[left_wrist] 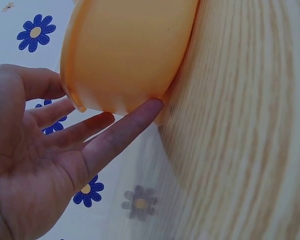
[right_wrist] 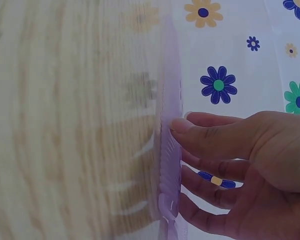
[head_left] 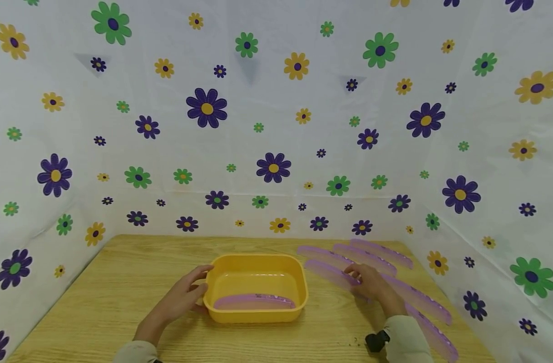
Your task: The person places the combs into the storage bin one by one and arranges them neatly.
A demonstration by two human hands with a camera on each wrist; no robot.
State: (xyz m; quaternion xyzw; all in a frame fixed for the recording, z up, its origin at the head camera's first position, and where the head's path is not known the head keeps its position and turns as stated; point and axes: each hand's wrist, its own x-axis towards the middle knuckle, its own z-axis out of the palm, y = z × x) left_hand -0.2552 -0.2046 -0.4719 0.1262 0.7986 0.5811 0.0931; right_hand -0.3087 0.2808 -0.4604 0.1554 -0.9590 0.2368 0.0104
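A yellow plastic basin (head_left: pixel 257 316) stands on the table, with one purple comb (head_left: pixel 254 302) lying inside along its near wall. At the basin's left end, my left hand (head_left: pixel 181 297) touches the rim and outer wall with fairly straight fingers; the left wrist view shows the fingertips against the basin wall (left_wrist: pixel 130 55). To the right of the basin, my right hand (head_left: pixel 369 285) pinches another purple comb (head_left: pixel 326 272) near its right end. Seen from the right wrist, the thumb lies on the toothed side of this comb (right_wrist: pixel 171 100) and the other fingers are along its spine.
Several more purple combs lie spread at the right, some behind the right hand (head_left: pixel 372 258) and others by the right sleeve (head_left: pixel 422 300). Small dark specks (head_left: pixel 351 343) mark the wooden table (head_left: pixel 167 257). Flower-printed white sheets (head_left: pixel 276 131) surround it at the back and sides.
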